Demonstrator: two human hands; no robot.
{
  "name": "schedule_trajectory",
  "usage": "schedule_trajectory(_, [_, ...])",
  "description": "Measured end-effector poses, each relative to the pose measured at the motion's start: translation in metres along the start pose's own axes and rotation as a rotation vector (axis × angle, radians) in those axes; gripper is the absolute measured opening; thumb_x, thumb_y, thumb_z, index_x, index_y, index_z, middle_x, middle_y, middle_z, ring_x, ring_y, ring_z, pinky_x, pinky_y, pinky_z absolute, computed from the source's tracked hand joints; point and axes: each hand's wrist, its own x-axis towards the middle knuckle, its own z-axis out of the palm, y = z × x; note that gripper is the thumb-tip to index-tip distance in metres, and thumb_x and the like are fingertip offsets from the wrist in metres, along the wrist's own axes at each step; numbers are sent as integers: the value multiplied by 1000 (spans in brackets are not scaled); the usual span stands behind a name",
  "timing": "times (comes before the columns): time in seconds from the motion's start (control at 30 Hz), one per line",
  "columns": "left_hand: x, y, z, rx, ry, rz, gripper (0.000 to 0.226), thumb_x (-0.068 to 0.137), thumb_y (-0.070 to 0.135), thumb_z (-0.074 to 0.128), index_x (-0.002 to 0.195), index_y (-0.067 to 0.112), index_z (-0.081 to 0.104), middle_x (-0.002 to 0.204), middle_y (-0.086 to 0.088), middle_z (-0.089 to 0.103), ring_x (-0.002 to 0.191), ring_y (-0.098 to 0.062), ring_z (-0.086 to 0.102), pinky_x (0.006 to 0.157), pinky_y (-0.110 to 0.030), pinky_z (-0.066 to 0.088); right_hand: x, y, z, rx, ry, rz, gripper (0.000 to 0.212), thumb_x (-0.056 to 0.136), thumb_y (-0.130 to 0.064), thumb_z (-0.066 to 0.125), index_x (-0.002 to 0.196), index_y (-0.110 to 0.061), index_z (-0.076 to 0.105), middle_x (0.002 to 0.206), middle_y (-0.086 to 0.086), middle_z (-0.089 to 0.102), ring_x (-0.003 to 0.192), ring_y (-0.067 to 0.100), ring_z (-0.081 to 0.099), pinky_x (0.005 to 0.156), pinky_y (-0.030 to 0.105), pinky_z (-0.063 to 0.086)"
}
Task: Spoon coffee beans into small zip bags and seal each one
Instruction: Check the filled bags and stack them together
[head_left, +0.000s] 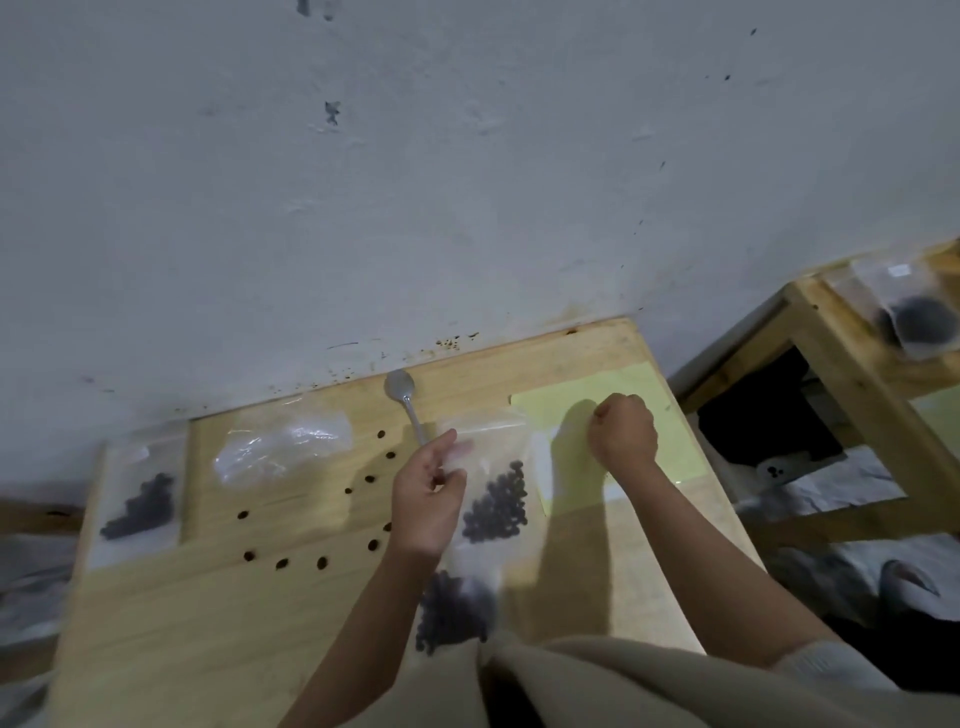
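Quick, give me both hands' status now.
Left hand: pinching the top edge of the zip bag with beans.
Right hand: closed in a fist over the yellow sheet; whether it holds anything cannot be told.

Two bare forearms, no rings or watch visible on the left hand or right hand; beige garment across the lap.

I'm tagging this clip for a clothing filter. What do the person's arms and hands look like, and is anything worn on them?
Both forearms are bare up past the elbow, with no long sleeves. The left hand and right hand are bare too: no gloves, and no rings, watch or bracelet that I can see. At the bottom edge, loose beige clothing covers the body.
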Motion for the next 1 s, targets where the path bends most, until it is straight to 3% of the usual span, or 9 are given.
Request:
schedule_trajectory(0.13, [-6, -1, -3, -3, -4, -29, 46, 89, -5, 54, 129, 18, 55, 129, 8, 54, 110, -1, 52, 97, -24, 43, -1, 7, 1, -21, -7, -42, 19, 85, -7, 55, 68, -13, 50, 70, 3, 44, 73, 32, 49, 55, 28, 36])
schedule_trajectory(0.2, [-8, 0, -5, -13, -4, -26, 46, 89, -6, 54, 128, 17, 55, 129, 6, 55, 109, 0, 52, 95, -22, 43, -1, 9, 1, 12, 12, -38, 12, 85, -2, 51, 83, -8, 61, 80, 10, 57, 80, 33, 56, 57, 30, 41])
schedule_trajectory(0.33, [-13, 2, -11, -54, -15, -21, 46, 89, -7, 54, 126, 21, 56, 131, 3, 56, 116, -5, 54, 93, -22, 47, -8, 7, -10, 220, 85, -21, 28, 87, -3, 48, 110, -3, 64, 108, 15, 66, 100, 32, 60, 71, 29, 44])
schedule_trajectory(0.43, [-16, 3, -19, -67, -28, -3, 49, 89, -8, 52, 128, 21, 55, 128, 4, 59, 116, -4, 56, 99, -28, 47, -26, -9, -29, 409, 111, -65, 18, 87, -8, 55, 100, -7, 67, 96, 7, 69, 92, 25, 63, 72, 25, 43])
schedule_trajectory(0.5, [-19, 5, -24, -76, -42, 18, 51, 89, -10, 49, 129, 21, 54, 122, 11, 61, 95, 7, 60, 85, -19, 51, -50, -30, -43, 605, 98, -107, 4, 84, -14, 65, 86, -11, 67, 78, -1, 66, 73, 16, 63, 66, 26, 48])
schedule_trajectory(0.6, [-27, 6, -33, -93, -57, 36, 56, 88, -10, 49, 130, 26, 54, 125, 12, 58, 89, -6, 62, 77, -28, 55, -101, -63, -55, 788, -11, -228, 11, 77, -16, 75, 72, -15, 65, 62, -5, 60, 53, 6, 53, 54, 14, 44])
schedule_trajectory(0.7, [-37, 7, -46, -108, -54, 73, 56, 88, -8, 49, 125, 33, 56, 120, 16, 61, 84, -15, 60, 72, -32, 55, -144, -89, -51, 830, -115, -346, 13, 76, -13, 76, 70, -17, 66, 62, -6, 60, 51, 2, 49, 54, 13, 42])
schedule_trajectory(0.8, [-50, 10, -63, -113, -35, 167, 49, 89, -3, 52, 119, 35, 58, 118, 16, 64, 68, -5, 55, 62, -18, 47, -170, -108, -39, 773, -119, -371, 13, 77, -18, 76, 71, -22, 66, 68, -5, 64, 55, 0, 51, 57, 11, 42])
schedule_trajectory(1.0, [-68, 8, -105, -207, 69, 209, 21, 89, 13, 64, 103, 29, 67, 104, 6, 70, 97, -5, 65, 82, -18, 49, -218, -144, -13, 688, -71, -442, 8, 77, -17, 75, 76, -17, 67, 73, -10, 66, 65, -3, 57, 59, 10, 43])
